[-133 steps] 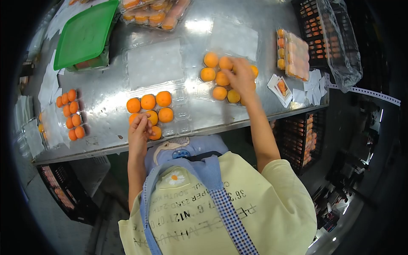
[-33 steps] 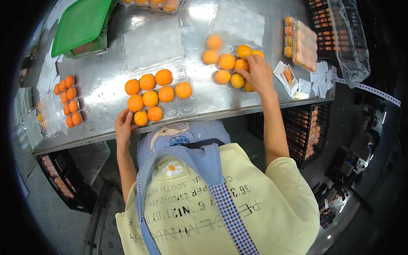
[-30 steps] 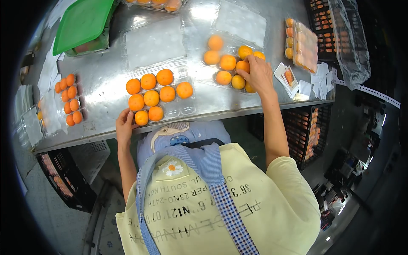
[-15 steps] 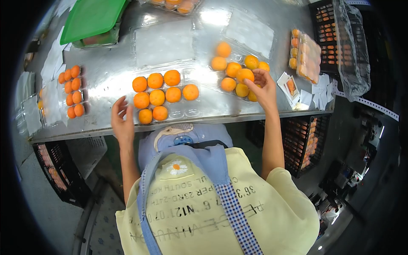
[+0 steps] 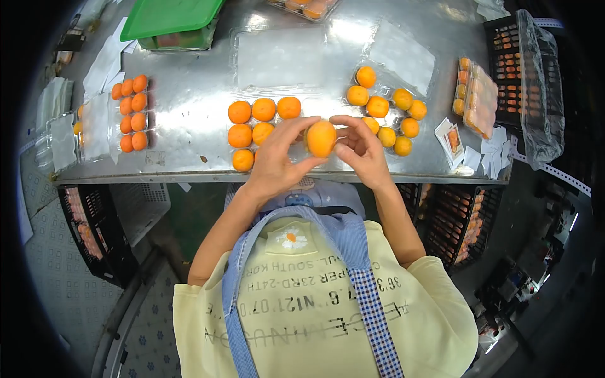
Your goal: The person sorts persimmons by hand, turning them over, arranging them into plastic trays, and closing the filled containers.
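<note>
A single orange (image 5: 321,139) is lifted above the table, between my two hands. My left hand (image 5: 279,156) curves round it from the left, fingers over the top and thumb beneath. On the other side, the bent fingers of my right hand (image 5: 364,153) close against it. Below and left of it, oranges (image 5: 263,109) sit in rows in a clear plastic tray, partly covered by my left hand. Just beyond my right hand, a looser group of oranges (image 5: 377,106) lies in and around another clear tray.
Further left, smaller oranges (image 5: 139,103) fill a clear pack beside white papers (image 5: 101,79). A green lid (image 5: 170,19) tops a container at the back. A closed fruit pack (image 5: 481,101), small printed cards (image 5: 449,142) and black crates (image 5: 509,69) stand right. The metal table edge (image 5: 208,178) runs in front.
My right hand has brought an orange from the right-hand group to the middle. My left hand has moved right to meet it. The camera view has shifted somewhat.
</note>
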A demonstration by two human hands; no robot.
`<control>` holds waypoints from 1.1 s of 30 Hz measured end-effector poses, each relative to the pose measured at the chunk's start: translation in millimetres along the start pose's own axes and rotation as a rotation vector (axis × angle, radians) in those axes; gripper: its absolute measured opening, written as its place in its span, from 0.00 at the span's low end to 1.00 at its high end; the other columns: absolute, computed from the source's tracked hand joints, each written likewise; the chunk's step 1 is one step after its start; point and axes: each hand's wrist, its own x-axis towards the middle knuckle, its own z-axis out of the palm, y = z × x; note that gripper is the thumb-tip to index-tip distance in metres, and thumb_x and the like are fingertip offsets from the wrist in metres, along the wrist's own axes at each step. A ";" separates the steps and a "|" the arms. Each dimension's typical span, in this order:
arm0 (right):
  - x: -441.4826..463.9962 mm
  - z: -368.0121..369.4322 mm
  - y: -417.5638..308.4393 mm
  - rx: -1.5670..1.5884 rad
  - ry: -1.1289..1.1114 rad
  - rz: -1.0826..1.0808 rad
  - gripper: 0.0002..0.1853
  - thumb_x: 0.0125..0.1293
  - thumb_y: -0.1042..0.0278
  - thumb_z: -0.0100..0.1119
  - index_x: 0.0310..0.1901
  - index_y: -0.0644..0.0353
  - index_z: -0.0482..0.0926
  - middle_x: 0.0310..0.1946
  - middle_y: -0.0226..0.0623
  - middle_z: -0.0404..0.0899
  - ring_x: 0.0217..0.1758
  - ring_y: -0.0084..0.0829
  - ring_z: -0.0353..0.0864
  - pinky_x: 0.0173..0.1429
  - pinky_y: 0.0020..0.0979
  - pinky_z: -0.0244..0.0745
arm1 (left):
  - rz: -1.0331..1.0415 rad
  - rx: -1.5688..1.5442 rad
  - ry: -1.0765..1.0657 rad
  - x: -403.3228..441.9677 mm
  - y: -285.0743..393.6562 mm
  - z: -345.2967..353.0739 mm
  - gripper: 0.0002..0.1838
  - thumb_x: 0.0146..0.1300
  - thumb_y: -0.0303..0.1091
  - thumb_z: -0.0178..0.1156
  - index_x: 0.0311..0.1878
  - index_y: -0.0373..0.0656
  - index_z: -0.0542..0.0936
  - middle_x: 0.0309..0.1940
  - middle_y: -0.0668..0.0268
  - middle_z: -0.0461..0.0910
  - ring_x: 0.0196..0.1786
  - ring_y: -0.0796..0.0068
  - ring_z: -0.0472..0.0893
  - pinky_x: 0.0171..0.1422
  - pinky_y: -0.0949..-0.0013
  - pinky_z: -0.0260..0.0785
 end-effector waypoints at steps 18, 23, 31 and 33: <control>-5.4 43.2 37.9 -0.703 -0.087 -0.116 0.29 0.46 0.68 0.73 0.52 0.61 0.73 0.41 0.38 0.73 0.35 0.29 0.77 0.41 0.28 0.76 | -0.446 -0.060 0.564 -78.4 -99.9 -63.5 0.21 0.62 0.27 0.60 0.59 0.40 0.72 0.51 0.62 0.76 0.47 0.78 0.76 0.49 0.76 0.70; -1.6 66.9 58.1 -1.054 -0.032 -0.199 0.27 0.48 0.59 0.71 0.48 0.60 0.73 0.41 0.44 0.74 0.37 0.45 0.80 0.38 0.39 0.77 | -0.487 -0.019 0.584 -93.4 -122.8 -57.3 0.19 0.61 0.27 0.59 0.56 0.40 0.74 0.50 0.59 0.76 0.44 0.74 0.78 0.49 0.70 0.72; -5.7 76.1 69.3 -1.255 0.037 -0.312 0.26 0.44 0.59 0.72 0.46 0.59 0.76 0.40 0.38 0.74 0.38 0.39 0.79 0.36 0.37 0.76 | -0.535 -0.085 0.467 -97.2 -128.2 -54.4 0.20 0.62 0.29 0.60 0.58 0.43 0.73 0.50 0.61 0.76 0.45 0.74 0.77 0.47 0.72 0.71; -6.2 75.6 76.0 -1.266 0.069 -0.366 0.26 0.44 0.59 0.72 0.45 0.59 0.77 0.39 0.37 0.73 0.38 0.38 0.77 0.37 0.36 0.74 | -0.536 -0.087 0.449 -98.6 -130.1 -54.7 0.20 0.62 0.29 0.60 0.58 0.42 0.73 0.49 0.61 0.76 0.44 0.74 0.77 0.47 0.72 0.71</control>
